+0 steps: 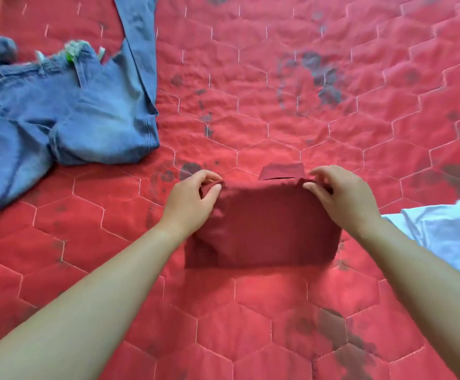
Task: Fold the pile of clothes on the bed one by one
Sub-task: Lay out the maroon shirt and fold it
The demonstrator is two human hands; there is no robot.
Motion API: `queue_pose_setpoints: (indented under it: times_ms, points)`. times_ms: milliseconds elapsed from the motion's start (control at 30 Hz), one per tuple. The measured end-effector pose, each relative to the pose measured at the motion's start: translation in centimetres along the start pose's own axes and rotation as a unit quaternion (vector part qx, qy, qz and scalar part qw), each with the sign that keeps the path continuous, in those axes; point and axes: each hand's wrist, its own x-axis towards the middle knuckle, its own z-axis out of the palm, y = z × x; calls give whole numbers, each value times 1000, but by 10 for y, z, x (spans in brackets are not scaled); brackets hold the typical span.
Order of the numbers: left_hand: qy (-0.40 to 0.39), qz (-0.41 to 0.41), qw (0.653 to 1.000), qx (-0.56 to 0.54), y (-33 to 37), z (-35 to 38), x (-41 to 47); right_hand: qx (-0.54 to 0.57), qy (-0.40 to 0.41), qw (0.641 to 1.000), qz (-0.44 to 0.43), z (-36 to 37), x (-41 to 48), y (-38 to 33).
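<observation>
Both hands, the left hand and right hand, pinch the far corners of a folded maroon shirt on the bed; the final fold seems underway, then setting aside; unfolded jeans lie beyond the left fingers

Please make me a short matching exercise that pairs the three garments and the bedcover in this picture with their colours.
Things:
1. jeans
2. folded garment under both hands
3. garment at the right edge
4. quilted bedcover

Colours:
A. white
B. bright red with dark blotches
C. faded blue
D. dark maroon

Pairs: 1-C, 2-D, 3-A, 4-B
</observation>
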Motion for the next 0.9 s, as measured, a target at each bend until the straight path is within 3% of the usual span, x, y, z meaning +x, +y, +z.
queue_pose_setpoints:
  times_ms: [133,233,333,400,900]
  points:
    - [96,-76,990,64,-10,34,33,-8,64,994,85,33,19,16]
    - [103,-140,975,136,-22,64,12,6,39,981,189,60,-7,22]
    - [117,-254,954,109,-31,88,-11,8,2,958,288,80,-34,25]
    - [125,-294,944,81,-29,101,-17,16,8,955,296,90,-44,21]
    - [35,-166,985,-13,-12,131,-27,171,5,946,275,106,-67,6]
